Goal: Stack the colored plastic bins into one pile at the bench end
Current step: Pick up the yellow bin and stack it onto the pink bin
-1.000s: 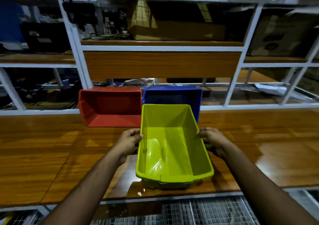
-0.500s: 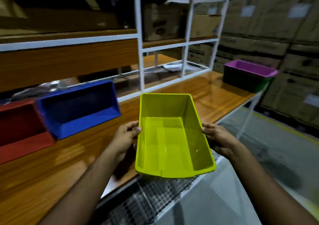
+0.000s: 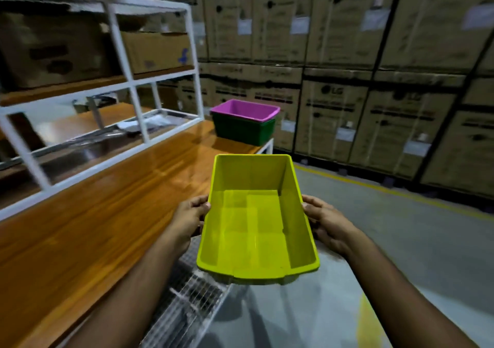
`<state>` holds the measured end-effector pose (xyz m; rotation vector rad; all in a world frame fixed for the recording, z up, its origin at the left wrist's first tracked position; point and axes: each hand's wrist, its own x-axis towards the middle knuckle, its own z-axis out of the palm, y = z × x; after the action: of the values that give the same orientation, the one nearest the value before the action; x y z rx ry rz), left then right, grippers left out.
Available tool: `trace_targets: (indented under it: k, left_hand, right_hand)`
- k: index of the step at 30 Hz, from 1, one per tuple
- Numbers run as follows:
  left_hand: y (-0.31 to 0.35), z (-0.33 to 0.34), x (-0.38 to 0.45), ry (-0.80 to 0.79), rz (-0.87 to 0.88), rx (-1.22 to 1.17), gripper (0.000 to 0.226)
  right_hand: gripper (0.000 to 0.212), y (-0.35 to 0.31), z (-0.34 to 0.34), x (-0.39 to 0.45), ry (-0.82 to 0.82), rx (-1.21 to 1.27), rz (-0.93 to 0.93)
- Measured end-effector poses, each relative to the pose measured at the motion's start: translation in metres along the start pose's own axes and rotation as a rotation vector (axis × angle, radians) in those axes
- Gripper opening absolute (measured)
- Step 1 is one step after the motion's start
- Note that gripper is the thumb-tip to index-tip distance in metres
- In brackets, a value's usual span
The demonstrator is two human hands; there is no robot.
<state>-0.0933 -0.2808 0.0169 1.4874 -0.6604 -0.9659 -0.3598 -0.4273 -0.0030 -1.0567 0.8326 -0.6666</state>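
I carry an empty yellow-green plastic bin (image 3: 256, 224) in the air beside the wooden bench (image 3: 101, 214), past its front edge. My left hand (image 3: 188, 220) grips the bin's left rim and my right hand (image 3: 324, 222) grips its right rim. At the far end of the bench stands a pile: a purple bin (image 3: 244, 110) nested inside a dark green bin (image 3: 243, 131). That pile lies ahead of the carried bin, well apart from it.
A white metal shelf frame (image 3: 139, 107) with cardboard boxes runs along the bench's back. A wall of stacked cartons (image 3: 347, 67) stands behind the bench end. Grey floor with a yellow line (image 3: 401, 195) lies to the right. A wire mesh shelf (image 3: 187, 302) sits under the bench.
The yellow bin has been lifted off the bench and swung right with my view. The red and blue bins have left the frame; the purple-and-green pile is now ahead.
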Motion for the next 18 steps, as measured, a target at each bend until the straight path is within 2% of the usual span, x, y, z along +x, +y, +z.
trace_targets:
  k: [4, 10, 14, 18]
  left_hand:
    - [0.011, 0.071, 0.055, -0.080, 0.007, 0.052, 0.026]
    - [0.035, 0.143, 0.130, -0.166, 0.017, 0.043, 0.026]
    - [0.059, 0.181, 0.203, -0.219, 0.034, -0.066, 0.025]
    - [0.096, 0.207, 0.293, -0.240, 0.034, -0.186, 0.032]
  right_hand:
    - [0.025, -0.028, -0.070, 0.029, 0.071, 0.035, -0.042]
    - [0.028, -0.073, -0.134, 0.086, 0.153, 0.046, -0.096]
    - [0.024, -0.118, -0.161, 0.144, 0.186, 0.039, -0.181]
    - [0.032, -0.172, -0.179, 0.215, 0.214, 0.032, -0.234]
